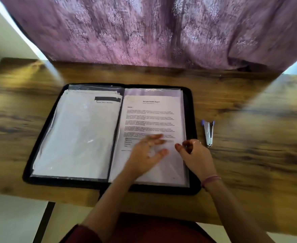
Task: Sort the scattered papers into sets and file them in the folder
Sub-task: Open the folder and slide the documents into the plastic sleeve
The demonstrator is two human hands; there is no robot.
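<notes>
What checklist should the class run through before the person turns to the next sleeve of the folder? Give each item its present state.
1. Folder lies open and flat on the table: ok.
2. Health report page sits straight in the right-hand sleeve: ok.
3. Left hand lies on that page with fingers spread: ok.
4. Right hand has its fingers at the sleeve's right edge; whether they pinch it: cannot tell, the picture is blurred.
5. Paper stack in the left sleeve has even edges: not ok, sheets are staggered at the top.
6. Stapler lies clear of the folder, on the table to its right: ok.
</notes>
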